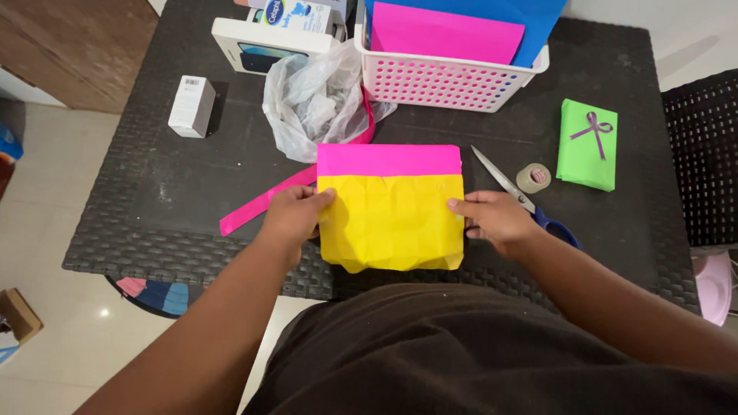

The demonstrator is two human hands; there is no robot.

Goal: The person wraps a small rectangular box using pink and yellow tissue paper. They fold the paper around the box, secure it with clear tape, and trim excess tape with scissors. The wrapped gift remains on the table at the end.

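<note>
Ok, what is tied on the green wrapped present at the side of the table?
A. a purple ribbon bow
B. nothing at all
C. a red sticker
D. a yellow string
A: a purple ribbon bow sits on top of the green wrapped present, near the roll of tape.

Left hand (292, 217) & right hand (496, 220) grip sides of yellow-pink parcel (391, 219) on dark wicker table (169, 192), scissors (523, 201) nearby.

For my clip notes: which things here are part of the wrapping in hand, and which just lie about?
In hand:
- yellow and pink wrapped parcel, held at its sides by the left hand and right hand
- scissors, tape roll, pink paper strip, all close by

Lying about:
- green parcel with ribbon
- white basket of coloured sheets
- plastic bag
- small white box
</note>
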